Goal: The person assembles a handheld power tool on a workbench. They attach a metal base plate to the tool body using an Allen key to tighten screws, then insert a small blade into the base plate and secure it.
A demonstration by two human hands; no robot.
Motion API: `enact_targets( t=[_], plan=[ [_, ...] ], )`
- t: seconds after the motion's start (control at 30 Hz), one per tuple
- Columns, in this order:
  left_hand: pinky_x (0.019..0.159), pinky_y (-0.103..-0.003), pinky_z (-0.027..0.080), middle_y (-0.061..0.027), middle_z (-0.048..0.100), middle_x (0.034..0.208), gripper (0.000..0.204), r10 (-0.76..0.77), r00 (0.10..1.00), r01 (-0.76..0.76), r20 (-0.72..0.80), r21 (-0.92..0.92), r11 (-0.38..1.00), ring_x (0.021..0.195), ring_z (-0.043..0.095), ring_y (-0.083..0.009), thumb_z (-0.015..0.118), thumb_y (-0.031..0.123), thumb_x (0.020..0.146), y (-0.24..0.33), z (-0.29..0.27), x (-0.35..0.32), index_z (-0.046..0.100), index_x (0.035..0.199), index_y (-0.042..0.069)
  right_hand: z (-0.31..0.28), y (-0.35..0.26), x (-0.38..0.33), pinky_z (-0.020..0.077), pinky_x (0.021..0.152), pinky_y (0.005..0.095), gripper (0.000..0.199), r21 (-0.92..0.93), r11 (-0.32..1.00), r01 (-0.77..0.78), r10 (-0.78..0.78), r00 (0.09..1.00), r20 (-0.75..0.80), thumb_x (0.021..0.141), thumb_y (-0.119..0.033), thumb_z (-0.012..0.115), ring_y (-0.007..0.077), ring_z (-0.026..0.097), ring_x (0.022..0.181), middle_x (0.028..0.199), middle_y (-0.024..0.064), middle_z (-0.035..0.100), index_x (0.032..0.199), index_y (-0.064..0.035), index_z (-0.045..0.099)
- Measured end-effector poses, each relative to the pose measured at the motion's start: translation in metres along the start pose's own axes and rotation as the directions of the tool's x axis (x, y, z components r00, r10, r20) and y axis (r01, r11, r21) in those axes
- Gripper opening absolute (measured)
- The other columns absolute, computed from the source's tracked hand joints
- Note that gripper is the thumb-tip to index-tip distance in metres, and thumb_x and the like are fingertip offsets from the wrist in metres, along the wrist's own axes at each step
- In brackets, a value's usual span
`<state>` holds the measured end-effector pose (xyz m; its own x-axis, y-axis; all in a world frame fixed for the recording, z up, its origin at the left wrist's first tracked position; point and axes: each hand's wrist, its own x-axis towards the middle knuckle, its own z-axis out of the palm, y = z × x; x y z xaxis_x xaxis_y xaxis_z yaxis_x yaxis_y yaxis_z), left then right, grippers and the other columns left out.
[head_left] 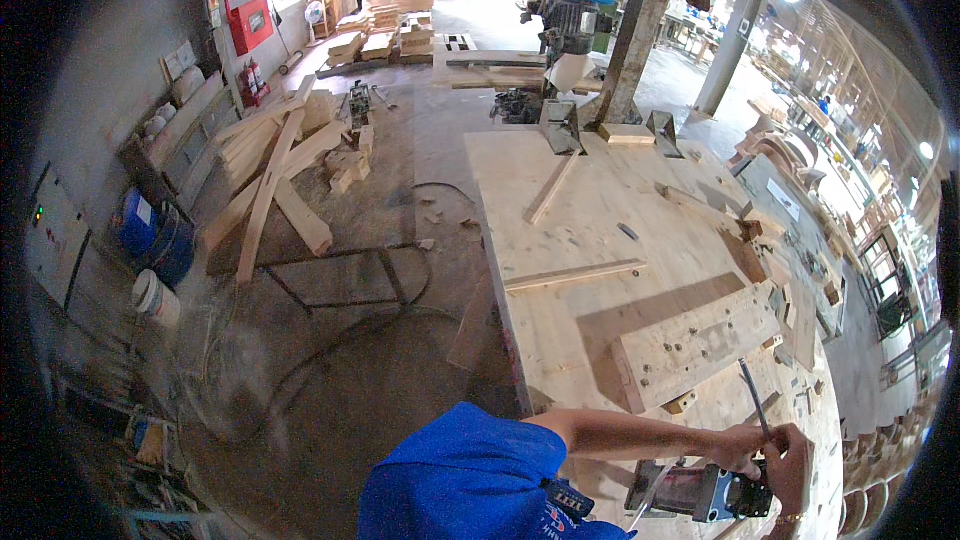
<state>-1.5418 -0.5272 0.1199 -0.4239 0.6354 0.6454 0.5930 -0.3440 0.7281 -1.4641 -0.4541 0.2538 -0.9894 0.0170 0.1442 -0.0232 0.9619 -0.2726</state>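
The device (710,492), with blue ends, lies on the near right part of the tabletop (545,345), its right end just beneath the fingers of both hands. The left hand (738,448) has bent fingers near its top edge; the right hand (791,468) curls at that same end. Whether either hand's fingers are clamped on it, I cannot tell. A dark rod (752,392) rises beside them. Beyond lies a drilled block (697,342), then a thin strip (575,274).
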Motion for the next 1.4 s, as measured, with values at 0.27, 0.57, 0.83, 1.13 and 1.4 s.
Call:
enact_targets(
  t=[0.27,0.57,0.83,1.13,1.4],
  plan=[
    [0.076,-0.04,0.047,-0.0123,0.064,0.088,0.03,-0.31,0.937,0.318,0.161,-0.026,0.948,0.089,0.061,-0.0289,0.075,0.016,0.057,0.021,-0.011,0.003,0.066,0.084,0.006,0.011,0.015,-0.027,0.0426,0.062,0.0352,0.008,-0.019,0.999,0.038,-0.041,0.971,-0.234,0.072,0.001,0.056,0.0218,0.055,0.068,0.07,0.0119,0.056,0.08,0.0005,0.056],
    [0.073,-0.038,0.047,-0.012,0.064,0.085,0.028,-0.084,0.996,0.085,0.014,-0.049,0.995,0.085,0.061,-0.0286,0.074,0.023,0.06,0.008,-0.002,0.0,0.069,0.082,0.007,-0.051,0.024,-0.062,0.0408,0.047,0.0221,0.019,0.561,0.816,-0.139,0.279,0.945,-0.173,0.091,-0.016,0.057,0.0094,0.053,0.054,0.07,0.0049,0.06,0.096,0.0014,0.063],
    [0.07,-0.037,0.045,-0.0123,0.059,0.077,0.022,-0.129,0.992,0.128,-0.007,-0.069,0.989,0.081,0.058,-0.0278,0.074,0.02,0.06,0.008,0.001,0.002,0.069,0.074,0.005,-0.091,0.064,-0.085,0.0428,0.048,0.0229,0.021,0.585,0.807,-0.082,0.324,0.89,-0.321,0.092,-0.019,0.058,0.0127,0.06,0.06,0.075,0.0079,0.064,0.097,0.0001,0.063],
    [0.068,-0.037,0.045,-0.0111,0.059,0.076,0.017,-0.043,0.999,0.042,-0.005,-0.127,0.991,0.079,0.058,-0.0264,0.073,0.016,0.06,0.0,0.004,0.002,0.068,0.071,0.004,-0.095,0.067,-0.075,0.0424,0.048,0.0217,0.017,0.556,0.826,-0.093,0.283,0.921,-0.267,0.091,-0.014,0.058,0.0129,0.062,0.061,0.079,0.0083,0.067,0.1,-0.0007,0.063],
    [0.069,-0.037,0.045,-0.0103,0.06,0.074,0.016,-0.068,0.998,0.069,0.008,-0.125,0.99,0.081,0.058,-0.0259,0.074,0.015,0.06,0.011,-0.001,0.002,0.068,0.07,0.004,-0.1,0.068,-0.075,0.043,0.051,0.0225,0.015,0.455,0.887,-0.076,0.175,0.968,-0.18,0.092,-0.013,0.056,0.0125,0.062,0.067,0.078,0.0073,0.067,0.098,-0.0015,0.063]
  ],
)
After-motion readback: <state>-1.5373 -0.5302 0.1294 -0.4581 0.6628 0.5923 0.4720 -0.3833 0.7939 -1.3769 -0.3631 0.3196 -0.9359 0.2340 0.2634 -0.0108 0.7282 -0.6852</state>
